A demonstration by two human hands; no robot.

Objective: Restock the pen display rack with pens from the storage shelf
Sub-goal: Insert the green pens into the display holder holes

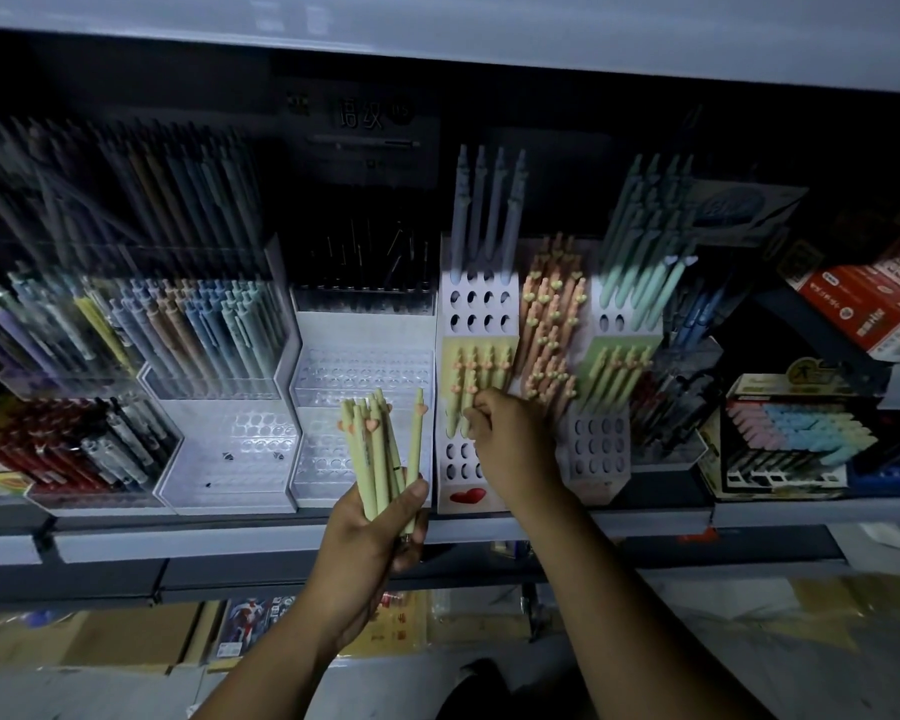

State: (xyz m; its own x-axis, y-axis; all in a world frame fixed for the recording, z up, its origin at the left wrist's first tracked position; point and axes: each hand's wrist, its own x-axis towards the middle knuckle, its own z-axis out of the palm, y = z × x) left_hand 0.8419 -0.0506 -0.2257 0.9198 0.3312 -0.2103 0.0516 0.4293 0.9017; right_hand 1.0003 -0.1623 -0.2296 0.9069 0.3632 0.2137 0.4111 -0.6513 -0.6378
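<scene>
While spare pens (372, 459) are gripped in the left hand (375, 537), one pen (467, 381) is pinched by the right hand (507, 444) at the rack (480, 310).
Its tip is best lined up over a free hole and pushed straight; open holes (452, 452) are left below the hand, and the right edge is crowded by pink pens (546, 324).

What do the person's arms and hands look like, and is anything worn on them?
Both are bare. The left hand and the right hand have no gloves, and I see no ring. The left forearm and the right forearm show no sleeve, watch or bracelet as far as the picture reaches. The light is dim, so small details cannot be judged.
</scene>
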